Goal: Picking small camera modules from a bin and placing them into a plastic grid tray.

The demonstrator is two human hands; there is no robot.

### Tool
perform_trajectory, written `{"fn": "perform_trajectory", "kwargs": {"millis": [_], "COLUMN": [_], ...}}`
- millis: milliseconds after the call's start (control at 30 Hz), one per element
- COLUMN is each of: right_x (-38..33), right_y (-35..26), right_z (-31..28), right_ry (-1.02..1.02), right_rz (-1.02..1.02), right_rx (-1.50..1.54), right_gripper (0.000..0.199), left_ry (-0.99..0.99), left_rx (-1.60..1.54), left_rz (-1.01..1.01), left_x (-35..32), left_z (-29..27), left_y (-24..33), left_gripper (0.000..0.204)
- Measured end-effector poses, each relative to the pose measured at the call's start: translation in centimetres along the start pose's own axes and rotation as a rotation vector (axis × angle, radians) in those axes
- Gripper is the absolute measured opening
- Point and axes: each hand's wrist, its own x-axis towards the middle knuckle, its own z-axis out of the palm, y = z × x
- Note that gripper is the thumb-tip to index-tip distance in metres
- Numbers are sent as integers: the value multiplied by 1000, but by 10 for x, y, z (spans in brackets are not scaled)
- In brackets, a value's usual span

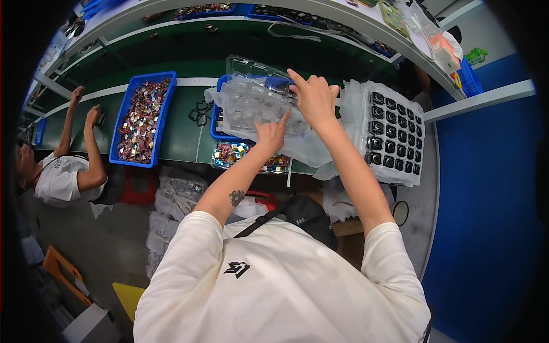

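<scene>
A stack of clear plastic blister trays (251, 97) lies on top of a blue bin (216, 123) on the green bench. My left hand (270, 134) is at the stack's near edge, index finger stretched out over the top tray and the other fingers curled on it. My right hand (313, 97) grips the stack's right side, with the fingertips on the top tray. Under the trays, the bin shows small shiny coloured pieces (231, 153). The tray pockets look empty.
A second blue bin (163, 108) of shiny coloured pieces sits to the left. To the right is a stack of trays filled with black parts (394, 134). Black rings (200, 111) lie between the bins. A co-worker (63, 171) sits at far left. Plastic bags (177, 194) lie under the bench.
</scene>
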Motion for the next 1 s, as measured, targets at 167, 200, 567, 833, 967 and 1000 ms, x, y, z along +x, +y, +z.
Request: {"fn": "perform_trajectory", "kwargs": {"millis": [167,200,567,833,967,1000], "right_x": [-6,-7,3,-50,-106,-123], "right_y": [-7,-7,48,84,114,120], "right_z": [-3,-5,-88,-157,-182,-190], "right_ry": [-29,8,109,315,515,565], "right_rz": [9,-1,31,280,476,520], "right_rx": [37,36,163,407,414,429], "right_gripper": [33,33,33,35,32,31], "left_ry": [-15,-4,704,54,-65,-69], "left_rx": [-17,-39,-732,31,113,118], "left_rz": [-31,-43,-139,161,391,406], "left_x": [-1,-3,-71,-17,5,8], "left_z": [3,1,-14,-47,-17,-16], "left_y": [-2,-3,-103,-71,-71,-75], "left_gripper": [79,79,32,64,42,42]}}
